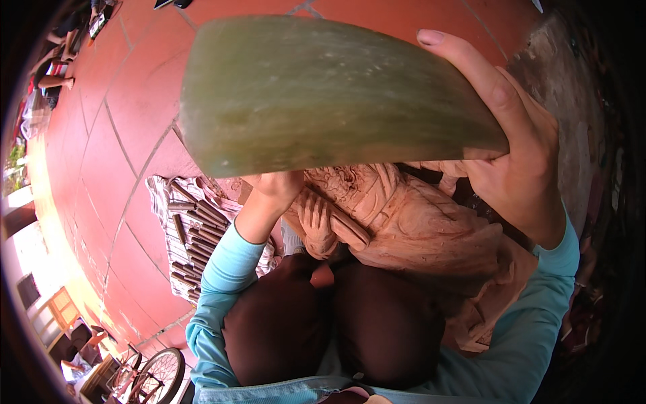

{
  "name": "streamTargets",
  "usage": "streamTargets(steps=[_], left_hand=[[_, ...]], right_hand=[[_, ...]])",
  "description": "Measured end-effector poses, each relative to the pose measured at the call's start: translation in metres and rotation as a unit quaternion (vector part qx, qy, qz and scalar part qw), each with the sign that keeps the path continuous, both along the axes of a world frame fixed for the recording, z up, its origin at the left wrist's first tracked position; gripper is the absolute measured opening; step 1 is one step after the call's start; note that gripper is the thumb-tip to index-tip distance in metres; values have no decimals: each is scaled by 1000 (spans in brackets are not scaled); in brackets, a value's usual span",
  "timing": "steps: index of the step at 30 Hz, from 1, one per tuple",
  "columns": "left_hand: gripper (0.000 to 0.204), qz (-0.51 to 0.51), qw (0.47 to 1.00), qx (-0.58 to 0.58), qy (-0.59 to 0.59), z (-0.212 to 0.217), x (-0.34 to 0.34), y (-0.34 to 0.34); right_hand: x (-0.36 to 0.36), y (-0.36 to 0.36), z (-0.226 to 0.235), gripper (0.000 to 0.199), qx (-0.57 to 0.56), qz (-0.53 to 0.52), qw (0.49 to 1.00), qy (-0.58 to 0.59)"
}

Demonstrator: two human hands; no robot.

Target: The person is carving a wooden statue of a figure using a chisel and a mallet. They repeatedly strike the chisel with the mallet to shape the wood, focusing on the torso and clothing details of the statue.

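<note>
A smooth green mallet [323, 94], broad at its left end and narrowing to the right, is raised close in front of me. My right hand [521, 135] is closed around its narrow end, with one finger along the upper edge. Behind the lower edge of the mallet is my left hand [279, 185]; only the wrist and a part of the hand show, and its fingers are hidden. Below lies a reddish-brown carved wooden figure [431, 229] with robe folds and a carved hand [315, 219], tilted beside my knees. The mallet hides its upper part.
Several dark-handled carving tools [195, 236] lie in rows on a striped cloth [160, 195] on the red tiled floor [108, 182]. A bicycle [158, 377] stands at lower left. People [57, 74] sit at the far upper left. A rough grey surface [562, 87] borders the right side.
</note>
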State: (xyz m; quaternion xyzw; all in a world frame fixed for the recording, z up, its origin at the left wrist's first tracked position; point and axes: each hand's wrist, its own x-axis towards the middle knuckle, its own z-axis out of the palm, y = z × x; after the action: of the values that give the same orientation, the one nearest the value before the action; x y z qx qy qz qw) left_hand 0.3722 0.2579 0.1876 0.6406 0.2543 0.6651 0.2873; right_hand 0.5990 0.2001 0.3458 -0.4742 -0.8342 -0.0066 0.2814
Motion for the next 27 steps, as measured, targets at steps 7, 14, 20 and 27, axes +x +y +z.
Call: streamTargets(steps=[7, 14, 20, 27], left_hand=[[13, -9, 999, -21, -38, 6, 3, 0], [13, -41, 990, -74, -111, 25, 20, -6], [18, -84, 991, -77, -74, 14, 15, -22], [11, -13, 998, -56, -41, 9, 25, -28]], right_hand=[[-3, -3, 1, 56, -48, -7, 996, 77], [-2, -1, 6, 55, -31, -12, 997, 71], [-3, 5, 4, 55, 1, 2, 1000, -3], [-2, 9, -6, 64, 106, -8, 994, 6]])
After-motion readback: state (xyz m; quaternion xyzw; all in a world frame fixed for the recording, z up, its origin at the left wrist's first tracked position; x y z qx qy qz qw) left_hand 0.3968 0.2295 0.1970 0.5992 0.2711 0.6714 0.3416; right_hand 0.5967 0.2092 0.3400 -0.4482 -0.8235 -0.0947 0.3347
